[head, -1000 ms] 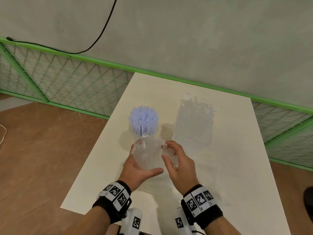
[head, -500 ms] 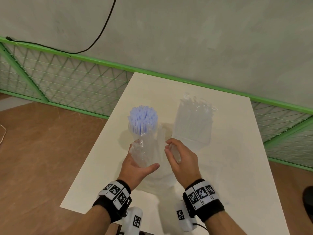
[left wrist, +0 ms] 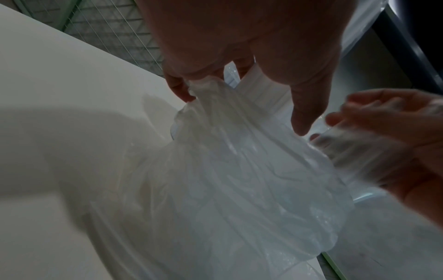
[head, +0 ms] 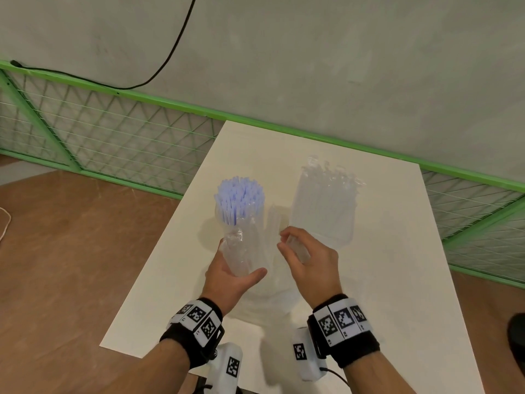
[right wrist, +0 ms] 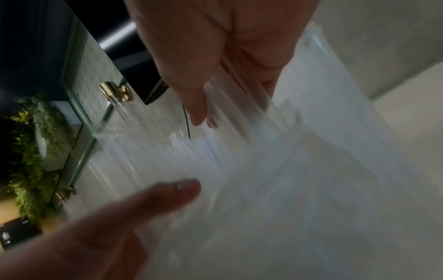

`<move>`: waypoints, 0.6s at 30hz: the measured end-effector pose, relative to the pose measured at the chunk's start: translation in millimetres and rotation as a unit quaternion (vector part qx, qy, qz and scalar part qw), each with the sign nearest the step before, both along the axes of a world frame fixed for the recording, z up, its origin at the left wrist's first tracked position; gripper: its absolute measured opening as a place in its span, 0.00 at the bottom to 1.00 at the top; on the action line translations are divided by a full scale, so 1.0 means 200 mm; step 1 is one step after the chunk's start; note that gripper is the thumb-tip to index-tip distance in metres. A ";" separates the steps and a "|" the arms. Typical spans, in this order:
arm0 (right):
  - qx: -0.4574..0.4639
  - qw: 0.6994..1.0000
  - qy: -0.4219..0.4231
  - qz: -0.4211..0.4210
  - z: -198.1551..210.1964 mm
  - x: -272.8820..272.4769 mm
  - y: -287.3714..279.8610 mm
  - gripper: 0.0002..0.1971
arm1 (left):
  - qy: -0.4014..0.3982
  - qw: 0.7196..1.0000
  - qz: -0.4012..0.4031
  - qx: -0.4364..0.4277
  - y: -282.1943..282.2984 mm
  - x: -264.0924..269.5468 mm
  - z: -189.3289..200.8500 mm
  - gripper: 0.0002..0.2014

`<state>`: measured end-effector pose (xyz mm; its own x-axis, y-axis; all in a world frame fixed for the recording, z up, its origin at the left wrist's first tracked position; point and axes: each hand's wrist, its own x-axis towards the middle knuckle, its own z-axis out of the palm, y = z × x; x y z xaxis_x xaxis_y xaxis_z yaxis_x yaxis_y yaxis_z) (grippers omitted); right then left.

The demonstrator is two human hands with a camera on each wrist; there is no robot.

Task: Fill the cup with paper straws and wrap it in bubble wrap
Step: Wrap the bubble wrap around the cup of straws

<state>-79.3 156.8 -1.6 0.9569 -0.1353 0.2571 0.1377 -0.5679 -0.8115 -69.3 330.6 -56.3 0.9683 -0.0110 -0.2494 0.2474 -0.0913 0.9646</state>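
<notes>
Left hand point(head: 230, 275) gripping bunched bubble wrap point(head: 241, 251) just in front of the straw-filled cup point(head: 240, 201), right hand point(head: 311, 258) pinching the wrap's other edge, both above the white table point(head: 397, 280)

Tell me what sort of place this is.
Probably a staged recording or workshop space, not a home kitchen: a bare white table against a plain concrete wall, fenced by a green mesh barrier, with tracking-marker bands on both wrists.

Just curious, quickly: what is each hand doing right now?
Left hand: holds the bunched bubble wrap.
Right hand: pinches another part of the bubble wrap.
</notes>
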 end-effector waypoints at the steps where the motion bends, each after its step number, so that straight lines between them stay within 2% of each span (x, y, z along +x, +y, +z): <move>1: 0.010 1.000 -0.001 -0.011 0.03 0.01 -0.01 0.07 | 0.000 1.000 0.003 0.003 0.00 0.00 0.00 0.36; 6: 0.024 0.998 0.060 -0.025 0.09 0.04 -0.04 0.09 | -0.002 1.000 0.004 0.014 -0.01 0.01 0.00 0.34; 10: 0.040 0.997 0.060 -0.038 0.14 0.06 -0.08 0.08 | -0.003 1.000 0.000 0.020 -0.02 0.02 0.00 0.34; 18: 0.038 0.998 0.039 -0.023 0.21 0.06 -0.09 0.04 | -0.013 1.000 0.004 0.024 -0.03 0.02 0.04 0.27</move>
